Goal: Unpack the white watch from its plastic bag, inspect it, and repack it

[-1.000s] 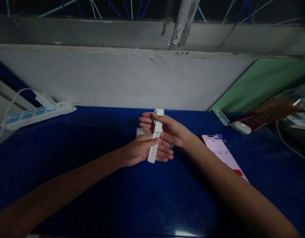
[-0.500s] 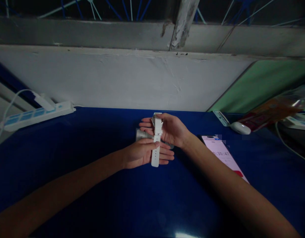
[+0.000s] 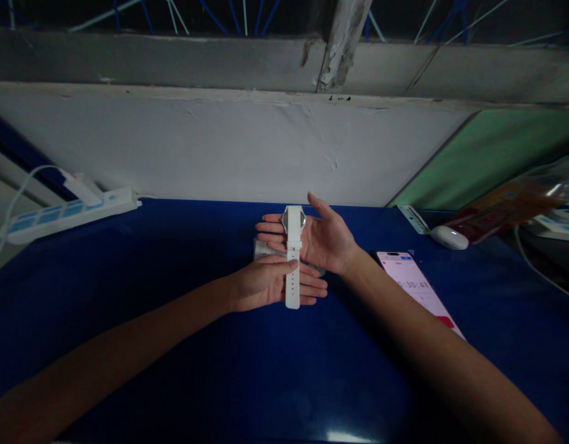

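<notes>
A white-strapped watch (image 3: pixel 293 280) is held lengthwise over both palms, its round case near the far end. My left hand (image 3: pixel 261 285) pinches the lower strap between the thumb on top and the fingers beneath, which stretch out to the right. My right hand (image 3: pixel 328 240) lies palm up under the case end, fingers extended to the left and thumb raised off the watch. Beneath the hands, a grey object (image 3: pixel 262 248) on the blue table (image 3: pixel 210 382) is mostly hidden.
At the left lies a white power strip (image 3: pixel 71 214) with a plugged-in cable. To the right are a lit phone (image 3: pixel 423 293), a white mouse (image 3: pixel 449 237) and a plastic package (image 3: pixel 501 200). A pale wall panel (image 3: pixel 229 148) stands behind the table.
My right thumb has lifted off the watch and now points up and away. The round case shows more fully. My left hand has kept its hold on the strap.
</notes>
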### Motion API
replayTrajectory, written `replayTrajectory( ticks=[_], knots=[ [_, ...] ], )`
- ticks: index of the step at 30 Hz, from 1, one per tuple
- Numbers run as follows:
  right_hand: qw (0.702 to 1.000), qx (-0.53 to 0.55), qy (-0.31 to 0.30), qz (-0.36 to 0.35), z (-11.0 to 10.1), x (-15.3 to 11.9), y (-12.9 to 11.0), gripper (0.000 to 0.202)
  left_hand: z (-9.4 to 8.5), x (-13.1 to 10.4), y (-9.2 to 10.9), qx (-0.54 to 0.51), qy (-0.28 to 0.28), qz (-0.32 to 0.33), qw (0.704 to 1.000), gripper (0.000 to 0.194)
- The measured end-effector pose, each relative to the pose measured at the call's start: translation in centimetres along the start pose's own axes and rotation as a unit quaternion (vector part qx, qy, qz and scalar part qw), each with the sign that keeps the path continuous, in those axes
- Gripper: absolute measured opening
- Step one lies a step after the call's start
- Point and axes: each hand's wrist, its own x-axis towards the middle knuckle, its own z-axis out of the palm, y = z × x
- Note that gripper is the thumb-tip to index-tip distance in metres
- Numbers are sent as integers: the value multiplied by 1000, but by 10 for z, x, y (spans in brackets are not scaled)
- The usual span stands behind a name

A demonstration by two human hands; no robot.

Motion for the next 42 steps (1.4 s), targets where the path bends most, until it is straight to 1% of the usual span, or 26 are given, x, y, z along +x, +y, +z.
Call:
replayTrajectory(
  ticks=[6, 11, 16, 20, 22, 23, 25, 27, 28, 30, 32, 34, 36, 37, 38, 40, 41, 42],
  knots=[
    [1000, -23, 9, 0, 2, -1, -1, 73, 0, -1, 2, 6, 2, -3, 1000, 32],
    [999, -22, 28, -6, 5, 0, -1, 61, 0, 0, 3, 6, 17, -4, 1000, 33],
    [999, 1, 41, -24, 0, 4, 0, 50, 3, 0, 1, 33, 47, 13, 998, 30],
    [997, 34, 54, -43, -7, 5, 0, 45, 5, -1, 2, 51, 61, 6, 997, 35],
    [996, 42, 57, -54, -9, 5, -2, 41, 4, -2, 4, 48, 61, 3, 997, 45],
    [995, 43, 60, -64, -10, 4, -4, 39, 3, -3, 6, 36, 53, 2, 998, 54],
    [991, 50, 74, -97, -11, 2, -11, 40, 2, -4, 10, -7, 26, 13, 1000, 78],
    [983, 58, 99, -143, -10, -1, -19, 43, 1, -6, 15, -58, 12, 47, 997, 97],
    [978, 59, 114, -166, -10, -2, -23, 42, 1, -6, 16, -76, 16, 64, 995, 102],
    [967, 45, 140, -208, -8, -4, -28, 38, 3, -6, 18, -92, 36, 81, 992, 104],
    [961, 7, 150, -233, -4, -5, -27, 32, 5, -6, 19, -90, 56, 76, 991, 99],
    [959, -50, 142, -239, 0, -5, -22, 29, 7, -4, 17, -76, 68, 69, 992, 89],
    [954, -137, 128, -234, 4, -3, -14, 28, 8, -2, 14, -53, 69, 77, 993, 74],
    [944, -196, 123, -236, 5, -3, -10, 26, 8, -2, 13, -38, 69, 90, 993, 64],
    [926, -263, 121, -243, 5, -2, -6, 24, 8, -1, 11, -20, 68, 109, 992, 53],
    [875, -391, 113, -263, 2, 0, 1, 17, 8, -1, 8, 22, 66, 144, 987, 33],
    [853, -436, 106, -267, 0, 1, 3, 16, 8, -1, 6, 43, 64, 155, 985, 28],
    [840, -463, 96, -265, -3, 2, 5, 17, 7, -1, 5, 60, 61, 160, 983, 27]
  ],
)
